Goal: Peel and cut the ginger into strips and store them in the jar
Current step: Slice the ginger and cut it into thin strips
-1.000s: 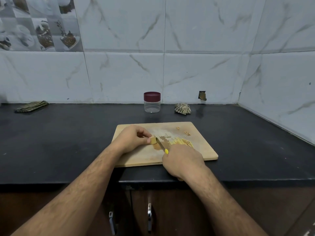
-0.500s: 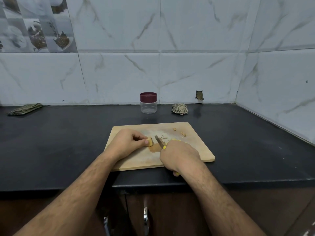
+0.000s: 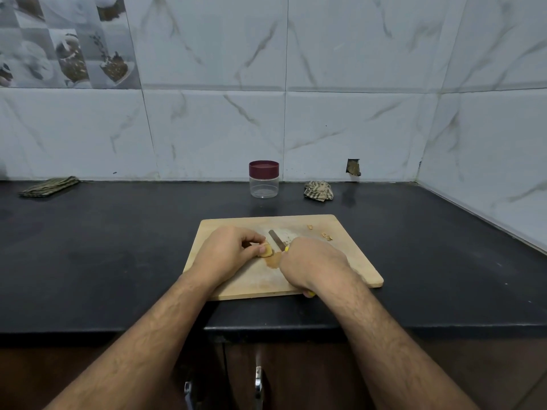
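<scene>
Right hand: clenched round the yellow-handled knife; blade lies just beside the ginger.
Left hand: pinches the ginger piece on the cutting board.
Risk: thumb sits near the blade; a slip on the small piece could nick it.
Jar: behind the board, lid on.

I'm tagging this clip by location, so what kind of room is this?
Most likely a home kitchen: a dark stone counter against a marble-look tiled wall, with a wooden cutting board where ginger is being cut.
</scene>
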Demonstrator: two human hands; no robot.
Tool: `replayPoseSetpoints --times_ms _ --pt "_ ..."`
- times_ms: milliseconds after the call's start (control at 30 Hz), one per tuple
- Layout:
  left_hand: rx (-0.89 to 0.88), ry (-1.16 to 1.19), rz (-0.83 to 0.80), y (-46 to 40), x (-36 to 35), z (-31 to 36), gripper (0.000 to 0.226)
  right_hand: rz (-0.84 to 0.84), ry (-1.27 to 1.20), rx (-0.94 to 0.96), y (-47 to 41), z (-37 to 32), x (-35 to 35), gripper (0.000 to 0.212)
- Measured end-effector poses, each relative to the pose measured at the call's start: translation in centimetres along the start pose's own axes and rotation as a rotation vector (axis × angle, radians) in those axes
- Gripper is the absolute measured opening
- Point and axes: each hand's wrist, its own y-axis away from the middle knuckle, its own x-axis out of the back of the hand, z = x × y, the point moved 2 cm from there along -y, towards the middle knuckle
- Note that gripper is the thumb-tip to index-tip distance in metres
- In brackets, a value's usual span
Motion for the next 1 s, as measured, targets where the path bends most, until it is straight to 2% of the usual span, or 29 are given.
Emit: replayPoseSetpoints --times_ms 200,367,1000 --pt "-0.059 -0.129 0.019 0.1 -0.3 0.3 0.012 0.001 0.026 0.004 -0.5 -0.7 -0.6 0.021" --pt "-0.072 -0.2 0.048 0.1 -0.4 0.3 0.015 0.018 0.057 -0.013 -0.3 -1.4 -0.4 0.033" --pt "-0.069 -0.231 0.061 0.1 -0.5 0.2 0.017 0.028 0.049 -0.032 -0.6 -1.4 -0.6 0.03"
